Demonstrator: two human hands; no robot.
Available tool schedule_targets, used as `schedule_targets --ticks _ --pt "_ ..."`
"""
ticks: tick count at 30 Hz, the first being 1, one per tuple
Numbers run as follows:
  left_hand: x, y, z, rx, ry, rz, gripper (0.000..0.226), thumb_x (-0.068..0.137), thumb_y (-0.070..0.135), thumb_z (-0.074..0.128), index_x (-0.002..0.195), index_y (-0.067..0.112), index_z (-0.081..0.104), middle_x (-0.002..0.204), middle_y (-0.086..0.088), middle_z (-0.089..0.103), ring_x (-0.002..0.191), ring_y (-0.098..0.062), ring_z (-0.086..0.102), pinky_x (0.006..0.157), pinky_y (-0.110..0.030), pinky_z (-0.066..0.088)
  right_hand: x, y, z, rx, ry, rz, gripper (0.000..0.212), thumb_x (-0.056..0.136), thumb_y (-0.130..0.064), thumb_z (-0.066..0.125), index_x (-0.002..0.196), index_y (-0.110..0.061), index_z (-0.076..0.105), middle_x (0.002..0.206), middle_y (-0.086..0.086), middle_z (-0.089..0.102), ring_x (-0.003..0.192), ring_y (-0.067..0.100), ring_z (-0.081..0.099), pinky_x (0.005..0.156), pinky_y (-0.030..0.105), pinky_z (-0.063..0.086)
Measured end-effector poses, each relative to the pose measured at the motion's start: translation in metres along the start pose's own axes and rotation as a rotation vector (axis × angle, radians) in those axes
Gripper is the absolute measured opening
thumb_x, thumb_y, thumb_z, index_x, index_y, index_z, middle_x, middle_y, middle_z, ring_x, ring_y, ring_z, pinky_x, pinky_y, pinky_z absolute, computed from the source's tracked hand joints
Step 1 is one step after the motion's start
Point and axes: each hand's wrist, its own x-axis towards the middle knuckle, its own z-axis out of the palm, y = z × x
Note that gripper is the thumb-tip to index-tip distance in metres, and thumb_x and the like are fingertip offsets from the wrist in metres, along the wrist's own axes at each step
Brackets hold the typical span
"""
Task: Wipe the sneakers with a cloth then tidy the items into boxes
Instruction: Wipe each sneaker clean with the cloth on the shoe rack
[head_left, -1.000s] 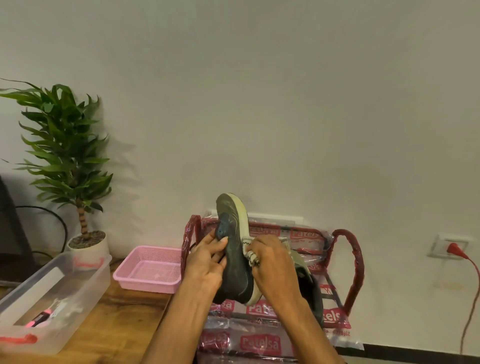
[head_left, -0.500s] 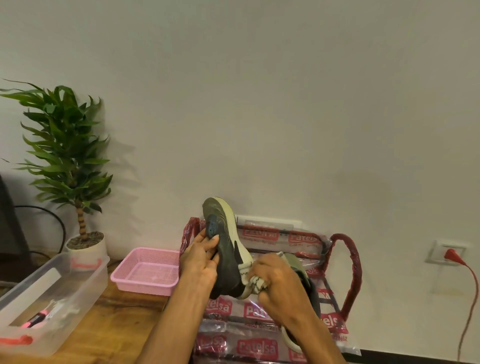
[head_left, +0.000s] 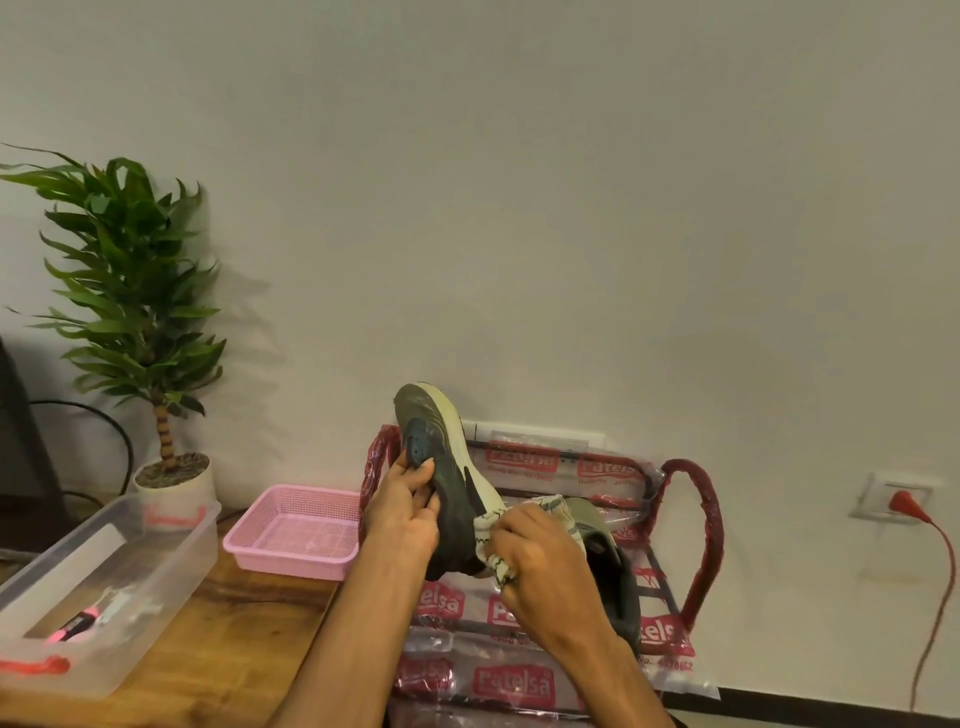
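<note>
Rack of red tubing wrapped in printed plastic (head_left: 707, 514) stands behind a dark grey-green sneaker with a cream sole edge (head_left: 447, 467), held toe-up, long axis near upright. Left hand (head_left: 402, 512) grips its dark side. Right hand (head_left: 540, 566), opposite, clutches a white patterned cloth (head_left: 491, 525) against the cream edge. A second shoe (head_left: 608, 566) behind is largely hidden.

A potted plant (head_left: 130, 291) is standing at the left against the wall, a red plug (head_left: 906, 503) is sitting in its socket (head_left: 878, 486), cable (head_left: 935, 623) trailing down, beside a plastic-wrapped red rack (head_left: 702, 519).
</note>
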Motion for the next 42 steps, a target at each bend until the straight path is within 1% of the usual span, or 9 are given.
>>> schedule_targets --ticks 7,11,16,20,26,29,35,39,42 --pt "-0.009 -0.006 0.001 0.087 -0.089 0.014 0.044 0.088 -0.009 0.056 0.127 0.010 0.062 0.121 -0.015 0.066 0.115 -0.029 0.061 0.106 -0.042 0.045 0.013 0.007 -0.002 -0.040 0.102 0.002 0.020 0.064 -0.002 0.081 0.077 -0.013 0.071 0.083 -0.002 0.066 0.081 0.014 0.060 0.072 0.025 0.054" --pt "-0.023 -0.005 0.001 0.172 -0.203 0.016 0.036 0.086 -0.012 0.055 0.115 0.008 0.064 0.106 -0.014 0.071 0.093 -0.025 0.069 0.077 -0.033 0.054 0.025 0.009 0.000 0.100 0.259 0.215 0.033 0.064 0.012 0.073 0.088 -0.011 0.072 0.092 -0.002 0.064 0.089 0.015 0.057 0.073 0.027 0.052" --pt "-0.033 -0.012 -0.001 0.214 -0.318 -0.093 0.033 0.088 -0.011 0.052 0.115 0.005 0.064 0.099 -0.014 0.071 0.088 -0.024 0.068 0.077 -0.033 0.052 0.032 -0.004 -0.010 0.316 0.414 0.346 0.056 0.067 0.020 0.061 0.111 -0.014 0.069 0.109 -0.013 0.054 0.105 0.009 0.051 0.090 0.021 0.045" --pt "-0.041 -0.018 -0.002 0.288 -0.384 -0.110 0.032 0.089 -0.012 0.051 0.113 0.004 0.065 0.093 -0.013 0.073 0.083 -0.022 0.068 0.072 -0.030 0.056 0.032 -0.006 -0.009 0.359 0.332 0.346 0.057 0.071 0.017 0.058 0.115 -0.017 0.068 0.118 -0.011 0.057 0.114 0.005 0.050 0.100 0.024 0.043" --pt "-0.040 -0.012 -0.013 0.252 -0.416 -0.127 0.033 0.086 -0.014 0.048 0.111 0.001 0.063 0.086 -0.015 0.072 0.071 -0.020 0.071 0.061 -0.026 0.059 0.015 -0.018 -0.002 0.263 0.298 0.141 0.028 0.087 -0.013 0.054 0.109 -0.011 0.071 0.114 0.001 0.065 0.110 0.010 0.055 0.098 0.020 0.045" --pt "-0.044 -0.015 -0.016 0.315 -0.427 -0.099 0.034 0.085 -0.014 0.053 0.114 0.000 0.062 0.090 -0.015 0.073 0.076 -0.023 0.071 0.065 -0.029 0.060 0.030 0.004 -0.004 0.240 0.296 0.301 0.043 0.074 0.009 0.067 0.112 -0.010 0.070 0.115 0.005 0.066 0.111 0.019 0.057 0.097 0.033 0.049" --pt "-0.043 -0.012 -0.008 0.257 -0.416 -0.087 0.034 0.089 -0.012 0.048 0.117 0.000 0.062 0.088 -0.014 0.073 0.073 -0.020 0.070 0.060 -0.026 0.058 0.019 -0.013 -0.009 0.239 0.238 0.184 0.041 0.070 0.011 0.070 0.104 -0.012 0.072 0.106 -0.002 0.066 0.101 0.009 0.057 0.090 0.006 0.038" --pt "-0.045 -0.011 -0.008 0.267 -0.451 -0.099 0.038 0.082 -0.010 0.055 0.117 0.000 0.063 0.091 -0.014 0.073 0.076 -0.021 0.070 0.065 -0.027 0.059 0.027 0.002 -0.013 0.196 0.246 0.200 0.037 0.071 0.008 0.073 0.103 -0.011 0.071 0.103 0.001 0.066 0.096 0.013 0.059 0.085 0.021 0.049" --pt "-0.046 -0.010 -0.003 0.296 -0.456 -0.080 0.034 0.083 -0.011 0.054 0.114 0.000 0.064 0.092 -0.014 0.073 0.076 -0.021 0.070 0.066 -0.029 0.059 0.044 0.010 -0.016 0.202 0.223 0.328 0.048 0.075 0.013 0.062 0.114 -0.012 0.068 0.109 0.000 0.064 0.102 0.015 0.056 0.089 0.021 0.043"
